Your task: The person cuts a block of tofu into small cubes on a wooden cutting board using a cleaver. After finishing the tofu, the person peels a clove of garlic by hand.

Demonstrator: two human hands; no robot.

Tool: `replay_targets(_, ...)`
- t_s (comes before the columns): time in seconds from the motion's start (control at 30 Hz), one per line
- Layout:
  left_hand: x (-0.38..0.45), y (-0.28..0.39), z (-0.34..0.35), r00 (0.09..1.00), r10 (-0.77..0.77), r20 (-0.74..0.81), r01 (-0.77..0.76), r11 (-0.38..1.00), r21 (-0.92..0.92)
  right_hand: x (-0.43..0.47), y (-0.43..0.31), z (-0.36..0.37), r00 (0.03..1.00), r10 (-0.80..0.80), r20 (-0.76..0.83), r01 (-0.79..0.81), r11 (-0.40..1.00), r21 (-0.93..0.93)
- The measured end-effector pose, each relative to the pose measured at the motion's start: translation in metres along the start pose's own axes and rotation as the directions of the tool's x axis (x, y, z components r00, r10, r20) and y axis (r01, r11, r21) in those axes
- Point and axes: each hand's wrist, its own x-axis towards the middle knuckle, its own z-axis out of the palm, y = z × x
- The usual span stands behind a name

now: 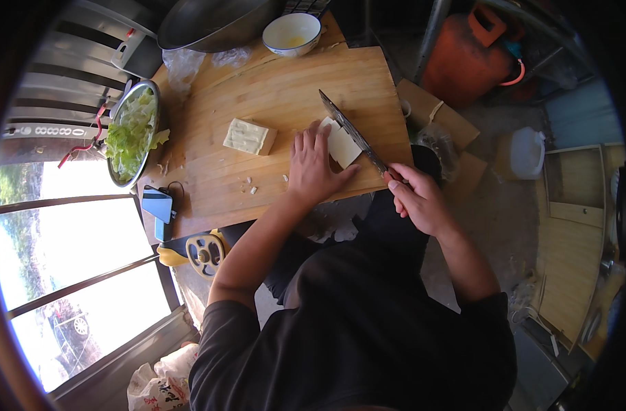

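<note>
On a wooden cutting board (pixel 277 92), my right hand (pixel 415 198) grips the reddish handle of a knife (pixel 351 131) with a dark, stained blade. The blade points away from me, over or against a flat white piece of tofu (pixel 342 146). My left hand (pixel 311 167) rests at the left side of that piece, fingertips by its edge and thumb near its lower corner; whether it grips the piece I cannot tell. A larger block of what looks like tofu (pixel 248 137) sits to the left, apart from my fingers. Small white crumbs (pixel 253 190) lie nearer my body.
A metal bowl of cut lettuce (pixel 133 133) stands at the left edge, with a phone (pixel 157 203) near it. A white bowl (pixel 292 35) and large metal pan (pixel 215 23) stand at the back. Beyond the right edge are cardboard (pixel 436 115) and an orange gas cylinder (pixel 464 56).
</note>
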Motion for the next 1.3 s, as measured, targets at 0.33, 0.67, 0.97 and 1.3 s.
replay_targets(0.33,0.032,-0.038,-0.042,0.911,0.399,0.098,-0.393,0.916,-0.080,-0.021,-0.026,-0.007,0.985,-0.170,0.029,0.171,0.938,-0.302)
replay_targets(0.67,0.036,-0.044,-0.029,0.916,0.384,0.117,-0.376,0.922,-0.088,-0.025,-0.037,-0.004,0.980,-0.180,0.079,0.196,0.916,-0.351)
replay_targets(0.97,0.035,-0.041,-0.031,0.913,0.395,0.101,-0.378,0.913,-0.151,-0.002,-0.021,-0.007,0.981,-0.172,0.088,0.192,0.915,-0.356)
replay_targets(1.3,0.031,-0.044,-0.030,0.917,0.393,0.066,-0.388,0.919,-0.076,-0.012,-0.022,-0.011,0.972,-0.216,0.091,0.234,0.919,-0.316)
